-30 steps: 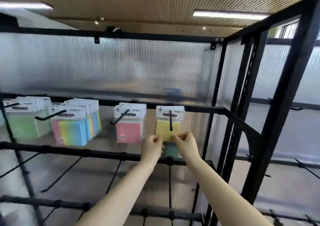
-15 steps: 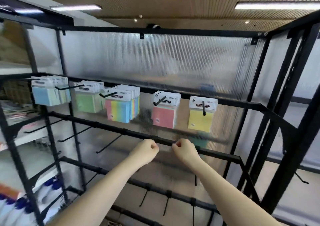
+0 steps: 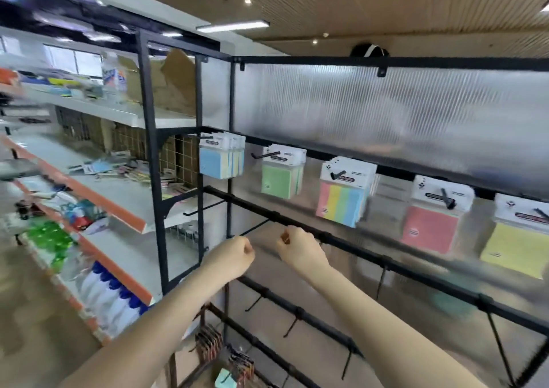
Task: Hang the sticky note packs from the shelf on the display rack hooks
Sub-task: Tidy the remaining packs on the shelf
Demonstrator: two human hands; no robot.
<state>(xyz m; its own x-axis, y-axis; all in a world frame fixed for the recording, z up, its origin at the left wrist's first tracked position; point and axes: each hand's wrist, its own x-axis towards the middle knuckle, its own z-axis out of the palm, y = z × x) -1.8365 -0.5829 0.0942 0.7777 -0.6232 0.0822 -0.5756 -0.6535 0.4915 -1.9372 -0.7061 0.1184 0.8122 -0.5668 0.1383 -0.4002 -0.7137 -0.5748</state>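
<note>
**Both fists empty before the rack**

From the head camera we see our left hand point(image 3: 234, 257) and right hand point(image 3: 297, 249) curled, holding nothing, in front of the display rack point(image 3: 341, 240). Above its middle bar hang blue point(image 3: 218, 162), green point(image 3: 280, 176), striped point(image 3: 341, 202), pink point(image 3: 429, 228) and yellow packs point(image 3: 514, 248); header print is unreadable. Left of the rack, an orange-edged shelf point(image 3: 118, 206) holds loose packs point(image 3: 127, 169). Overhead, a wood-slat ceiling point(image 3: 386, 4).
</note>
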